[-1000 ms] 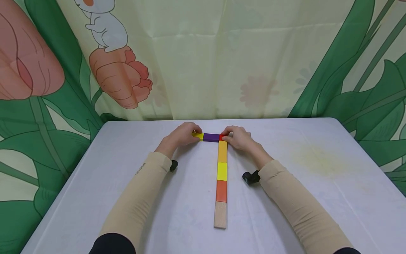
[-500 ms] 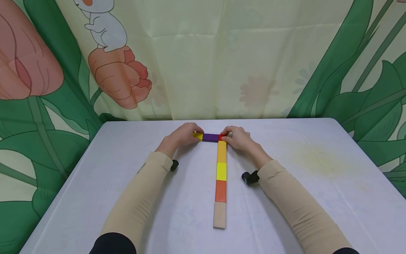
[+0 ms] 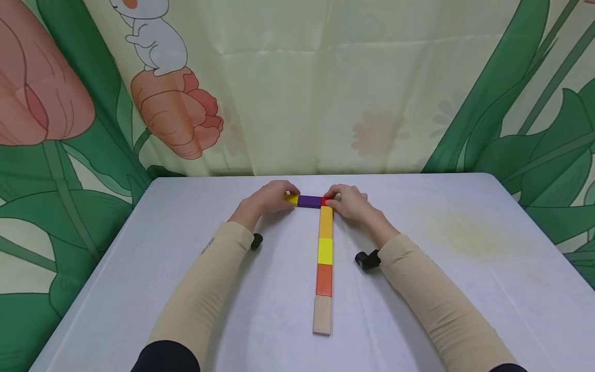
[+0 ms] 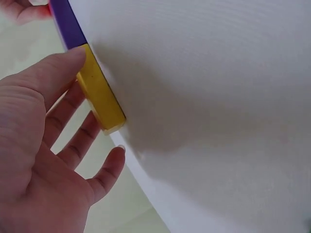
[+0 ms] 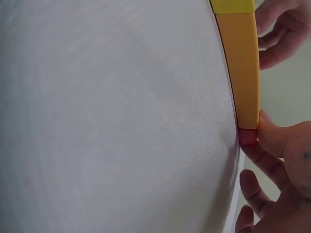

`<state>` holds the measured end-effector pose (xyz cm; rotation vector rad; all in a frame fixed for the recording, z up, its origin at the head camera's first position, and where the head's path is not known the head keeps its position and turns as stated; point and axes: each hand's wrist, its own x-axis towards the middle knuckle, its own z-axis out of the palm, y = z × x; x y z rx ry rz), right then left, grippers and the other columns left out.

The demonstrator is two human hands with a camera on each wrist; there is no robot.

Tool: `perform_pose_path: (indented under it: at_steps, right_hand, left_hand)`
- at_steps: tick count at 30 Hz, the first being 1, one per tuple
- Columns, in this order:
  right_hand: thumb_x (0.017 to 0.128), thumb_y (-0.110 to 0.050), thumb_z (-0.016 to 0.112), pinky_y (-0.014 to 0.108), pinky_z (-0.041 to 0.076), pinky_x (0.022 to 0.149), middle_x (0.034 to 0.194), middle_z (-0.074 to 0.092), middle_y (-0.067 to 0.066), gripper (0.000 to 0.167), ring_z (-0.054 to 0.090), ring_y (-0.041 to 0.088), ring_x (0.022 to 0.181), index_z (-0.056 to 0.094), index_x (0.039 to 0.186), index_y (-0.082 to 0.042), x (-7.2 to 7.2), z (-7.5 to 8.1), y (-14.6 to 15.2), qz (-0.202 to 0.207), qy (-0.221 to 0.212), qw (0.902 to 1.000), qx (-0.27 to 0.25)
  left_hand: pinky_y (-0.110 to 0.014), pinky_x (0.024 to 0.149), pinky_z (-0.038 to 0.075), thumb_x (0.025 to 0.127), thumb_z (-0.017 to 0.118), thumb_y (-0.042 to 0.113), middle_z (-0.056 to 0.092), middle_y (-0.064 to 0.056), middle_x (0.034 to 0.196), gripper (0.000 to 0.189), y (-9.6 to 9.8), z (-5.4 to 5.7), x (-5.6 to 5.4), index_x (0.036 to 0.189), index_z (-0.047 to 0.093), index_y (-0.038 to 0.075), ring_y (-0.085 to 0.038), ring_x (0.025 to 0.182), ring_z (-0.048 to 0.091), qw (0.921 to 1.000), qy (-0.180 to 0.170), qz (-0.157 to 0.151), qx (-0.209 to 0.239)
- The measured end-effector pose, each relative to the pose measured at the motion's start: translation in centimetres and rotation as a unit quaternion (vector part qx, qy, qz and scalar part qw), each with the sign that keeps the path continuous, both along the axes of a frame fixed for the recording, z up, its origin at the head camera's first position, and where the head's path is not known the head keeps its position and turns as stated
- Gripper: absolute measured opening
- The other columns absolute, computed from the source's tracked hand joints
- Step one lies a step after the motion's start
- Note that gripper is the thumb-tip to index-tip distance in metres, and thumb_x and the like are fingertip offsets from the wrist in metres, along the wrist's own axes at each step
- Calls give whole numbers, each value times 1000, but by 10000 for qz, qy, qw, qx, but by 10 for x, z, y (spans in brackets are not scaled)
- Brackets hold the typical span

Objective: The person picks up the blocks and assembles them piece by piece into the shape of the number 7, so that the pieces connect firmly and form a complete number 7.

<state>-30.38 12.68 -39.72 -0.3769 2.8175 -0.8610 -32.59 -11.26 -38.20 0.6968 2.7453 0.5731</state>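
At the far part of the table, my left hand (image 3: 269,197) pinches a yellow wooden block (image 4: 102,94) with thumb and fingers. A purple block (image 3: 309,201) lies end to end with it. To its right is a small red block (image 5: 248,137), pinched between the thumb and index finger of my right hand (image 3: 351,203) and partly hidden by them. From that red block a straight row runs toward me: a light orange block (image 3: 326,222), a second yellow block (image 3: 325,251), an orange-red block (image 3: 324,280) and a plain wood block (image 3: 322,315).
A white cloth covers the table (image 3: 432,289), whose far edge lies just beyond the hands. Behind it hangs a printed curtain (image 3: 288,103) with a rabbit, a carrot and large leaves. Wrist cameras (image 3: 368,260) sit at both beige sleeves.
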Motion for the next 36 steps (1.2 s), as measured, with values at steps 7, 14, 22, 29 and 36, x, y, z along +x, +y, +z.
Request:
perform_pose_path:
  at_steps: [7,14,22,29,36]
  right_hand:
    - [102,-20,62,61,26,103,118,66,6,22,47,35,119,70,120,-11,1,0,-2,33,19,10000,22]
    - [102,-20,62,61,26,104,120,65,7,23,46,34,120,69,121,-11,1,1,-2,29,-51,10000,17]
    - [101,-20,62,67,22,106,120,66,7,21,47,35,120,69,120,-11,0,1,0,41,-12,10000,34]
    - [101,-19,62,69,20,106,119,66,7,21,48,36,119,70,119,-11,-1,0,1,48,56,10000,3]
    - [101,-19,62,69,21,106,119,67,7,21,49,35,120,70,120,-11,-1,-1,2,110,86,9999,11]
  left_hand:
    - [-40,109,39,95,71,17,61,-9,135,45,-17,8,10,137,62,6,-27,125,52,9998,158,12,150]
    - [-44,108,40,95,71,19,60,-12,137,48,-48,20,30,138,60,0,-33,125,52,9979,318,-113,559]
    - [-46,105,42,95,70,24,59,-10,137,48,-75,23,58,138,60,5,-31,126,51,9975,-179,276,630]
    - [-46,102,44,93,73,23,62,-10,132,46,-95,18,79,134,63,3,-31,122,54,9969,-148,252,737]
    - [-49,98,47,91,75,20,64,-12,128,46,-110,11,90,131,64,0,-33,117,56,9953,61,224,936]
